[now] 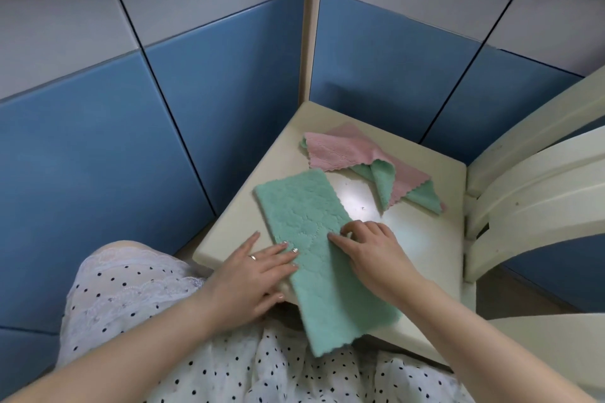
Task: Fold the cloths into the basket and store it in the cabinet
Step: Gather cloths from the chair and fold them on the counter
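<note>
I have the green cloth [316, 252] folded into a long strip, lying slantwise across the near left corner of the chair seat [422, 239], with its near end hanging off the front edge toward my lap. My left hand [253, 275] lies flat on the strip's left edge, fingers [284, 250] stretched out and gripping nothing, simply pressing the layers down so they stay put. My right hand [370, 250] rests on the strip's right edge, fingers [348, 229] curled and seemingly pinching the edge, though I can't tell how firm the hold is. I judge this hand is placed there to lift one end over for the next fold while the left anchors the middle. The other cloth [366, 165], pink on one side and green on the other, lies loosely crumpled near the far right corner of the seat, well apart, waiting its turn. No basket or cabinet is visible from here.
</note>
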